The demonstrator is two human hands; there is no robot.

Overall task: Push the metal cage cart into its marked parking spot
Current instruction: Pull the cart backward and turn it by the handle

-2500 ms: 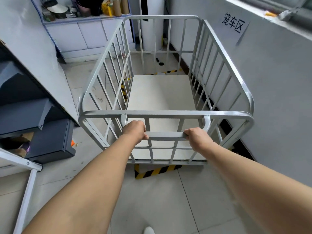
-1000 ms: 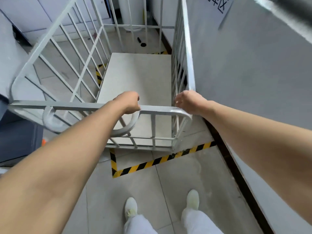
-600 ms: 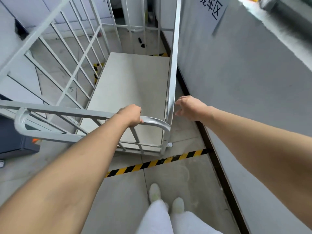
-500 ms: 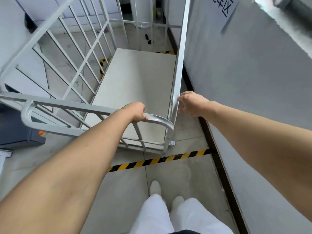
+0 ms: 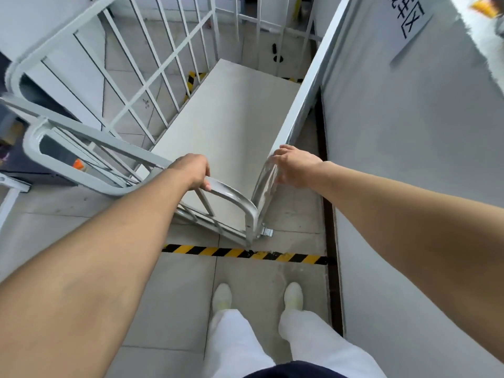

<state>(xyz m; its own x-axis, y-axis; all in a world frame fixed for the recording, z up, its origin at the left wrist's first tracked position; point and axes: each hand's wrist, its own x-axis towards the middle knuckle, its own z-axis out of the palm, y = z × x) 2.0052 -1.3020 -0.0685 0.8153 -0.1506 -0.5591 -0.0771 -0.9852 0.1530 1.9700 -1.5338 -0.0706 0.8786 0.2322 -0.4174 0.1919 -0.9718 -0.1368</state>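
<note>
The grey metal cage cart (image 5: 234,124) stands close along the grey wall on my right, its flat deck bare. My left hand (image 5: 192,171) is closed around the cart's near top rail. My right hand (image 5: 296,166) rests on the near right corner of the top rail, fingers curled over it. A yellow-and-black striped floor line (image 5: 245,253) runs across the tiles just in front of the cart's near right caster (image 5: 266,232); more striped tape (image 5: 192,83) shows past the cart's left side. My feet stand behind the line.
A grey wall (image 5: 409,132) with a paper sign (image 5: 410,19) bounds the right side, a dark skirting strip along its foot. Dark boxes and a white frame (image 5: 16,170) sit at the left. Two small dark objects (image 5: 276,54) lie on the floor beyond the cart.
Since 2.5 s ago the cart has rolled forward and toward the wall; its rear end sits past the striped line. My hands left the low handle for the top rail and corner. The view tilted down.
</note>
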